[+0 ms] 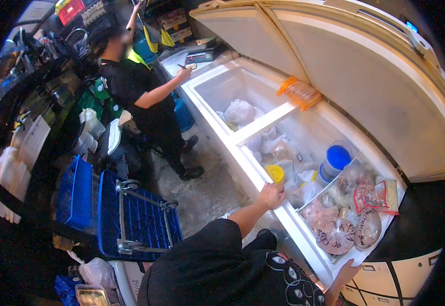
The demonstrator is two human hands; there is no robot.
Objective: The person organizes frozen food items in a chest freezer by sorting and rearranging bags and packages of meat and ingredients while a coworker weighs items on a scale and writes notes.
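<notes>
An open white chest freezer [257, 164] stretches out in front of me. My left hand [272, 196] rests closed over its near rim, fingers curled onto the edge. At the near right corner, my right hand [346, 274] holds the outer edge, partly hidden below the rim. Inside, close to my hands, lie several tied plastic bags of food, including a marked bag [335, 235] and a red-and-clear packet [371, 198]. A blue-lidded bucket [338, 157] and a yellow-lidded tub [274, 174] stand deeper in.
The raised lid [365, 97] leans at the back. An orange packet [300, 94] sits on the far rim by the divider [263, 124]. A co-worker [141, 97] stands left, holding a pen-like item. A blue trolley [141, 217] stands on the floor at left.
</notes>
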